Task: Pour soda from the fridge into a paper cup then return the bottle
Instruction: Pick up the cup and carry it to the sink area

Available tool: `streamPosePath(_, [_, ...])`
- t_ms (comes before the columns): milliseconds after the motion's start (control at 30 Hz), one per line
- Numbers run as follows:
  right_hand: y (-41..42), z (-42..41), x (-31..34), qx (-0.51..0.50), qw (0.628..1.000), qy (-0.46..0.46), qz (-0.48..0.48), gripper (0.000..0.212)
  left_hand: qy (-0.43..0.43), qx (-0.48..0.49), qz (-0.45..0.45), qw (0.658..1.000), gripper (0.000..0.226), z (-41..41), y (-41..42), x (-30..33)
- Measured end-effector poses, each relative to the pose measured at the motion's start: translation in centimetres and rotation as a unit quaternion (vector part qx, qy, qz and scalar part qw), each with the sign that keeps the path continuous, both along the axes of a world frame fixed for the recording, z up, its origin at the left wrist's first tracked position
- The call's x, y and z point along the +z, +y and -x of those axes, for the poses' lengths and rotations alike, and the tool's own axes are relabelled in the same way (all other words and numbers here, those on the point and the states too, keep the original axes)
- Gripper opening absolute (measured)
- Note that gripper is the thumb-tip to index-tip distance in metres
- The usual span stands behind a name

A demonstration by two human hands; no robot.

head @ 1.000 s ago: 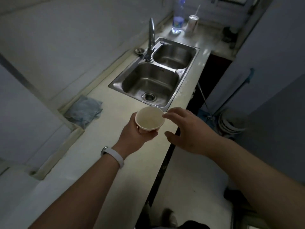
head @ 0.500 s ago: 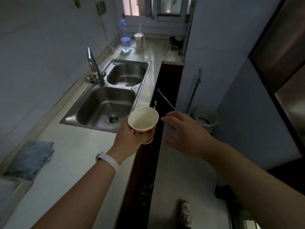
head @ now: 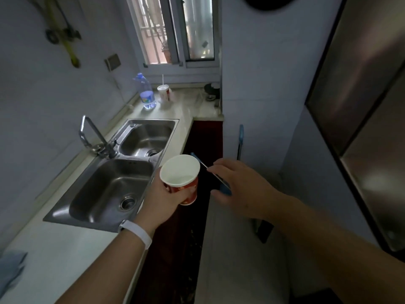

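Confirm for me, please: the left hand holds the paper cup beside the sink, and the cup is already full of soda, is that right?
Not quite. The head view shows the left hand gripping the cup beside the sink, but the cup is empty: its white inside is bare and holds no soda. The rest is as you say.

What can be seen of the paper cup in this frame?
The paper cup is white inside with a red printed outer wall and a rolled white rim. It looks empty and dry, with no liquid visible. It is tilted, its mouth turned toward the camera. The left hand grips it round the lower wall, holding it in the air past the counter edge, beside the sink. The right hand is close by but apart from it.
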State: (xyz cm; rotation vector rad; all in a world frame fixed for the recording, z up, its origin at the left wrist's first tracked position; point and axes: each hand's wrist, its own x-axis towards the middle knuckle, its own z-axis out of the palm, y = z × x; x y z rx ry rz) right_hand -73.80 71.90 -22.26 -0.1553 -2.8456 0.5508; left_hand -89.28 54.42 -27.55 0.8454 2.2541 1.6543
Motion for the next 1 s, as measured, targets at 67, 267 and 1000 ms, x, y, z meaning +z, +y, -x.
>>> streamPosePath(67, [1.2, 0.8, 0.1, 0.008, 1.0, 0.0, -0.003, 0.057, 0.005, 0.005, -0.001, 1.0, 0.073, 0.9, 0.9, 0.4])
streamPosePath(267, [4.6, 5.4, -0.1, 0.027, 1.0, -0.003, 0.005, 0.058, -0.009, 0.022, -0.006, 1.0, 0.089, 5.2, 3.4, 0.1])
streamPosePath(1000, [18.1, 33.9, -1.0, 0.013, 0.999, -0.013, -0.027, 0.058, -0.03, 0.037, -0.018, 0.999, 0.074, 33.9, 16.6, -2.2])
